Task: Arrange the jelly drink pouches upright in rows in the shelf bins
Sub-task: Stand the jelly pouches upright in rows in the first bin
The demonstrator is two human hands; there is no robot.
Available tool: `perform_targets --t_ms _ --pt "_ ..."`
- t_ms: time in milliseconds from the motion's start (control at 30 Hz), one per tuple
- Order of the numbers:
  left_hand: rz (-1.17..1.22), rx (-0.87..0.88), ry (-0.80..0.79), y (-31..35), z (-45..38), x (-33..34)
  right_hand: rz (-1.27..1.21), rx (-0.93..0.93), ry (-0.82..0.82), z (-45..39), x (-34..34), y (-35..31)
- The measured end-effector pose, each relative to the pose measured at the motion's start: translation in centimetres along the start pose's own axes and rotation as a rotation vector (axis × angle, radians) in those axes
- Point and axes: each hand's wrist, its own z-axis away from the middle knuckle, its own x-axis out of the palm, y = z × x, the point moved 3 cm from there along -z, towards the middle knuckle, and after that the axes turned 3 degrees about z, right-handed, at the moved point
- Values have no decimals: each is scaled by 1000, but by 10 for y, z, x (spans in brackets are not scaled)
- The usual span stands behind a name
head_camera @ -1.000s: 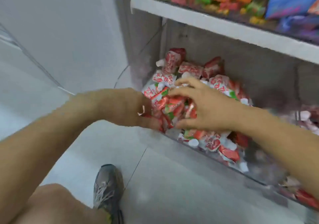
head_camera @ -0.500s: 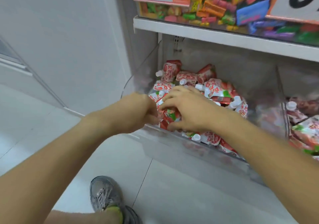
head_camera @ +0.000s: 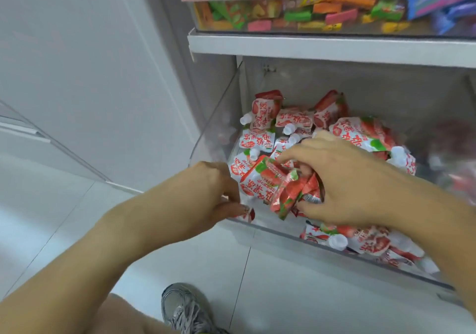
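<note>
A clear plastic shelf bin (head_camera: pixel 270 230) on the lower shelf holds several red-and-white jelly drink pouches (head_camera: pixel 293 119) with white caps, lying jumbled at all angles. My right hand (head_camera: pixel 350 179) reaches into the bin from the right and grips a bunch of crumpled pouches (head_camera: pixel 291 192) near the front left. My left hand (head_camera: pixel 208 192) is at the bin's front left corner, fingers curled, pinching a small pouch (head_camera: pixel 248 215) at the front rim. More pouches (head_camera: pixel 368 243) lie under my right forearm.
A white shelf board (head_camera: pixel 309 47) runs above the bin, with a bin of colourful sweets (head_camera: pixel 334 6) on it. A neighbouring bin (head_camera: pixel 458 168) sits to the right, blurred. A white wall is on the left; my grey shoe (head_camera: pixel 185 310) stands on the tiled floor below.
My view has moved closer to the bin. My right hand has gathered and lifted a bunch of pouches; my left hand has shifted down to the front corner of the bin.
</note>
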Motion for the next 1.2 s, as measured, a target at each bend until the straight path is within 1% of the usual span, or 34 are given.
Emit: perform_targets --t_ms 100,233,333,400,500,567,633,733,800,867,933,1067,1100,1133,1200 --pt "7 -11 -3 3 2 4 159 -7 -82 -1 5 -9" --pt "93 -48 134 7 6 7 141 50 -91 2 2 -17" --pt "124 -31 191 13 8 7 124 80 -39 -1 -8 -27" --pt "117 -83 184 12 10 7 120 139 -4 -5 -18 -33" --pt "190 -176 212 6 14 9 67 214 84 -12 -33 -31" --pt "204 -195 239 7 15 9 -60 246 159 -18 -40 -22" --pt "235 -201 314 10 15 7 -311 265 176 -23 -40 -14" --pt "478 -185 484 13 17 -3 -712 244 72 -29 -30 -13" --pt "591 -186 550 11 18 -7 -831 195 35 -33 -23 -16" --pt "591 -200 546 9 17 -10 -828 117 47 -37 -24 -20" --pt "482 -184 536 7 17 -11 -793 56 23 -40 -31 -21" --pt "303 -158 473 3 19 -7 -823 50 -210 -45 -35 -7" --pt "274 -159 449 3 20 -4 -751 54 -220 -49 -33 -4" --pt "252 -162 425 3 21 -2 -610 62 -193 -54 -30 -1" --pt "215 -176 376 2 24 3 -240 51 -148 -63 -21 -1"
